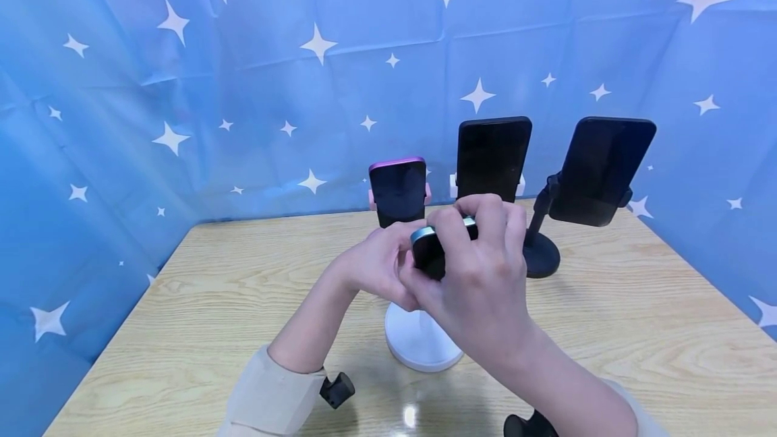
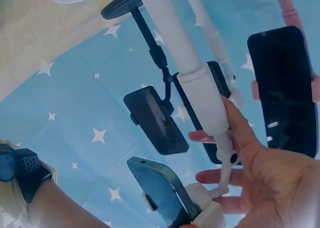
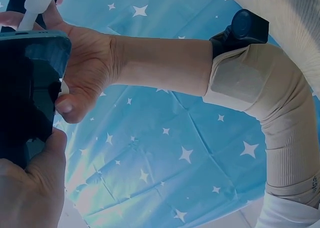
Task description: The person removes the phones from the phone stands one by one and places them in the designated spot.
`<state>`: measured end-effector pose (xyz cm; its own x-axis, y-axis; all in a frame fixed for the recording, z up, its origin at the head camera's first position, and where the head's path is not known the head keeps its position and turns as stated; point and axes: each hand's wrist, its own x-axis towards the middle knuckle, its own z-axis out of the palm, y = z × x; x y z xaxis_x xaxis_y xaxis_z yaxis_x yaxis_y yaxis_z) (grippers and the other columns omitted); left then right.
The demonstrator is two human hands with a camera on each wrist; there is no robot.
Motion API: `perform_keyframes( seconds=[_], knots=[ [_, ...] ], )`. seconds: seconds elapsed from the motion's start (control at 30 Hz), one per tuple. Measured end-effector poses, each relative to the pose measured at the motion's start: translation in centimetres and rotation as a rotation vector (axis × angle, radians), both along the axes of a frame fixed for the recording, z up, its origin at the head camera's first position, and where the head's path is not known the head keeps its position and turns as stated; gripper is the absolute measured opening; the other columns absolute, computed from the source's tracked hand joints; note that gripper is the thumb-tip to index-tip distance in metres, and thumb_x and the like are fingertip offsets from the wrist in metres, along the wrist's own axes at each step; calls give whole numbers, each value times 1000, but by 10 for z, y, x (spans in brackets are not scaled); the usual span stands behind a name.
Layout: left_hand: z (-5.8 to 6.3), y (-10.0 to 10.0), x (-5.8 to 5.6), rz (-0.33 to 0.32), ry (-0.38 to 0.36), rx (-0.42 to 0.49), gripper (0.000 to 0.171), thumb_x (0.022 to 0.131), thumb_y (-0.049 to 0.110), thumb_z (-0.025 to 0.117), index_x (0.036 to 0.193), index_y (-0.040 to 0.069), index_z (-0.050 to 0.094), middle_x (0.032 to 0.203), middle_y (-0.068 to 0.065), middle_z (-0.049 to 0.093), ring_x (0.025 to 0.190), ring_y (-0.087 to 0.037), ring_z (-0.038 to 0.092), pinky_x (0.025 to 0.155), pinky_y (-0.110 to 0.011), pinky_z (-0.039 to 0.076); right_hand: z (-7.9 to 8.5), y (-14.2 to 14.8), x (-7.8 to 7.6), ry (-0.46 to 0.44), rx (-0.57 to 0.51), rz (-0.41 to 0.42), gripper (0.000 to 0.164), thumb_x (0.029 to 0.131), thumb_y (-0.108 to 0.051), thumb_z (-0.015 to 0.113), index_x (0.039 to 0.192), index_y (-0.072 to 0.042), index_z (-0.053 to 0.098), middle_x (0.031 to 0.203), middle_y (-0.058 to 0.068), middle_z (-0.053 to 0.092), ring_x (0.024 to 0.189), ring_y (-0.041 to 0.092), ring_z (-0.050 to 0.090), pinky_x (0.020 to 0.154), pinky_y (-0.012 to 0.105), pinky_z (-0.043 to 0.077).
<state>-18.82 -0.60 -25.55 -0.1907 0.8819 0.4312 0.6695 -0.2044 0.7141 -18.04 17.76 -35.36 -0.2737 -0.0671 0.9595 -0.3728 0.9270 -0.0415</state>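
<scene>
A phone with a teal edge point(image 1: 428, 255) sits at the white clamp of a phone stand point(image 1: 421, 344), tilted, its dark screen towards the person. My right hand point(image 1: 485, 272) grips this phone, fingers over its upper edge and thumb on the screen side in the right wrist view. My left hand point(image 1: 378, 265) holds the stand's upper part. In the left wrist view its fingers curl about the white joint and clamp beneath the white pole point(image 2: 172, 33), behind the phone. The hands hide most of the clamp in the head view.
Behind stand a phone with a pink edge point(image 1: 398, 187) in a pink holder, a black phone point(image 1: 493, 157) in a white holder, and another dark phone point(image 1: 601, 170) on a black stand point(image 1: 540, 255). A starred blue curtain point(image 1: 261, 100) backs the wooden table point(image 1: 243, 288).
</scene>
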Motion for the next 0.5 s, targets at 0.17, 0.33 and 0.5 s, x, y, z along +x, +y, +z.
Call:
perform_keyframes(
  seconds=[0.17,0.33,0.5],
  knots=[
    [1,0,-1,-13,-7,-10,44,58,0,72,98,1,53,86,-9,58,75,-12,53,67,-27,48,34,-19,29,-21,15,32,47,55,-48,77,92,-25,61,110,8,50,108,36,39,78,60,31],
    [1,-1,-2,-25,-23,-23,50,60,0,73,104,-1,50,90,-11,59,80,-13,54,70,-28,49,90,-45,72,-49,27,91,33,67,-33,69,88,-10,58,99,17,48,96,35,43,77,55,32],
    [1,1,-3,-59,-23,-13,49,61,-1,73,103,-1,50,90,-13,58,79,-14,54,68,-28,50,89,-42,69,-46,38,91,32,64,-31,70,86,-10,58,98,16,48,96,34,43,79,55,31]
  ],
)
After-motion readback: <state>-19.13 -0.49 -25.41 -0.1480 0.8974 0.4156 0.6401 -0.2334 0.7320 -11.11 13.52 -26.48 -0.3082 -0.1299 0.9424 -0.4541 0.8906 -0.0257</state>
